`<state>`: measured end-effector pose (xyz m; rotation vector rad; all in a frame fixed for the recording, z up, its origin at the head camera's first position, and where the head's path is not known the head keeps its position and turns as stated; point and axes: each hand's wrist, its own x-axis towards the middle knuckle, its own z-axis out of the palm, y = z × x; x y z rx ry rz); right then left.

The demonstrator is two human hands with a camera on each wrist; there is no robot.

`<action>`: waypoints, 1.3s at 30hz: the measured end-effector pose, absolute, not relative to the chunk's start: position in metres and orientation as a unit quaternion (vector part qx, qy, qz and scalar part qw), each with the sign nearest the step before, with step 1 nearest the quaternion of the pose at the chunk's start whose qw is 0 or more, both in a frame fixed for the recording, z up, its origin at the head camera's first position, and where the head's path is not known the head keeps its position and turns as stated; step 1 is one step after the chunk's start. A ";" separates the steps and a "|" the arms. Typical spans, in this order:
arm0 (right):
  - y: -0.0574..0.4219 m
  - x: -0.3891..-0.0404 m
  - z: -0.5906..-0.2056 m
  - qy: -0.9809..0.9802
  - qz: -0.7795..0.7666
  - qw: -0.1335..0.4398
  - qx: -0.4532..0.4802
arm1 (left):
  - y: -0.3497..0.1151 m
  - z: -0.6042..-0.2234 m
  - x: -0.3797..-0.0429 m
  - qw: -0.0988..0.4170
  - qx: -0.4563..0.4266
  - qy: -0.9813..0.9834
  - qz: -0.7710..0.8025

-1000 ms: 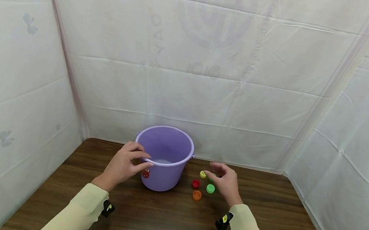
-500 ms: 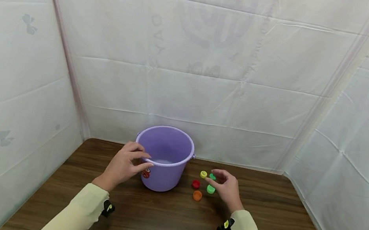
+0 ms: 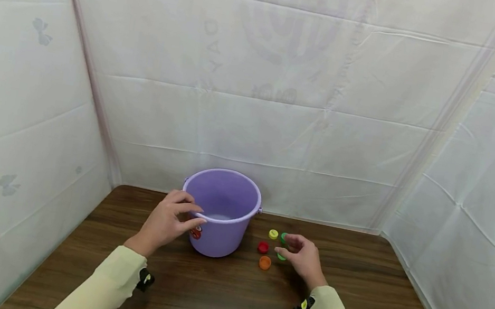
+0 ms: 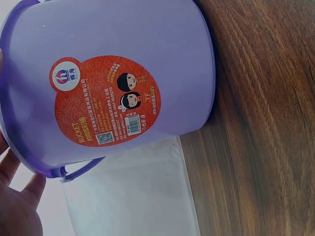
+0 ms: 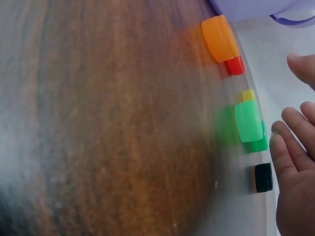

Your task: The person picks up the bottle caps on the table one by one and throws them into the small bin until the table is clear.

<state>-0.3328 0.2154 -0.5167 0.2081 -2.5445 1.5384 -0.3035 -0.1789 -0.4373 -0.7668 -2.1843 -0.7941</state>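
A purple bucket [image 3: 216, 238] stands upright at the back of the table. My left hand [image 3: 165, 222] holds its near-left rim, thumb outside and fingers over the edge; in the left wrist view the left fingers [image 4: 33, 189] are at the rim near the handle's peg. My right hand [image 3: 304, 259] is just over a light green bottle cap [image 3: 281, 256], thumb and fingers apart, nothing between them. It partly covers this cap and a darker green cap [image 3: 283, 237]. Left of the hand lie a yellow cap [image 3: 273, 234], a red cap [image 3: 263, 247] and an orange cap [image 3: 265, 263].
In the right wrist view a black cap [image 5: 263, 177] lies beyond the green ones; the right hand hides it from the head view. White cloth walls [image 3: 252, 123] enclose the brown wooden table [image 3: 207, 298] at the back and both sides.
My right hand has come down and toward me, from over the darker green cap to the light green one. The left hand and the bucket have stayed put.
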 end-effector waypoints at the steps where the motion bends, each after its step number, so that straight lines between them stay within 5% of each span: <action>1: 0.216 -0.333 -0.518 -0.852 0.513 0.080 0.069 | -0.179 -0.437 -0.304 0.340 -0.294 -0.840 -0.305; 39: 0.219 -0.338 -0.529 -0.907 0.415 0.051 0.053 | -0.178 -0.437 -0.304 0.343 -0.292 -0.839 -0.305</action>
